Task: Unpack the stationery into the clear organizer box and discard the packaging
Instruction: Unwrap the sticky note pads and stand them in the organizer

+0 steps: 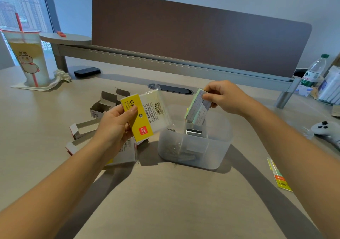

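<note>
My left hand [117, 123] grips a clear plastic wrapper with a yellow label [147, 114], held up left of the clear organizer box [217, 152]. My right hand [223, 96] pinches the top of a pastel sticky-note pad [197, 110], tilted, with its lower end inside the box's back compartment. Metal clips and small stationery lie in the box's other compartments. Under my left wrist a second wrapped pack [127, 152] rests on the desk, partly hidden.
Several opened cardboard boxes [104, 104] lie left of the organizer. One more packet [279, 176] is at the right. A drink cup [29, 55], a black device [87, 72], a water bottle [313, 71] and a white controller [326, 130] ring the desk. A brown divider stands behind.
</note>
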Demonstrator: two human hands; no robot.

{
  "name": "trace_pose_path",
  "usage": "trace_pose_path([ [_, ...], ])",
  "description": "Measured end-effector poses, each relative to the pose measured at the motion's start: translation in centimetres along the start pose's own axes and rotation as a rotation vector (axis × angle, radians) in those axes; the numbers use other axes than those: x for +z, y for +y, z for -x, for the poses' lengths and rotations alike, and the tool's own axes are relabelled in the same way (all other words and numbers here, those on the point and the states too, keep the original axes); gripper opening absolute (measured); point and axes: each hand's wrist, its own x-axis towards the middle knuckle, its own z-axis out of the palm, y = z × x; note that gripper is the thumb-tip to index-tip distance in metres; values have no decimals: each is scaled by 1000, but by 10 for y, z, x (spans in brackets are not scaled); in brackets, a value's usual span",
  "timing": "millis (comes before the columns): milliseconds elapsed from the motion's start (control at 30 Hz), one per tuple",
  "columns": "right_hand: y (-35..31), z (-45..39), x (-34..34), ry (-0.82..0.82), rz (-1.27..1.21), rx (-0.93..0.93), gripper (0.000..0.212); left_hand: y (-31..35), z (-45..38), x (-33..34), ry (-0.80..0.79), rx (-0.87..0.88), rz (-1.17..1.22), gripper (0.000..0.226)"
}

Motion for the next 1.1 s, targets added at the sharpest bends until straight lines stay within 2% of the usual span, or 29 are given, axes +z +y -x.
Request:
trace_pose_path([
  [333,-5,16,-12,-102,41,23,6,0,2,1,-9,-15,4,15],
  [500,-13,12,4,-143,118,24,18,0,3,3,-3,-22,11,15],
  [667,-4,15,18,-41,-49,77,19,-1,3,4,-7,-33,-7,15],
  [767,1,23,21,27,-51,30,15,-1,2,4,-5,-36,-17,14],
  [867,3,28,25,-5,11,-12,9,-1,3,5,-1,-34,-24,14],
  [1100,9,39,25,-8,57,5,23,2,9,5,13,-58,-47,13],
])
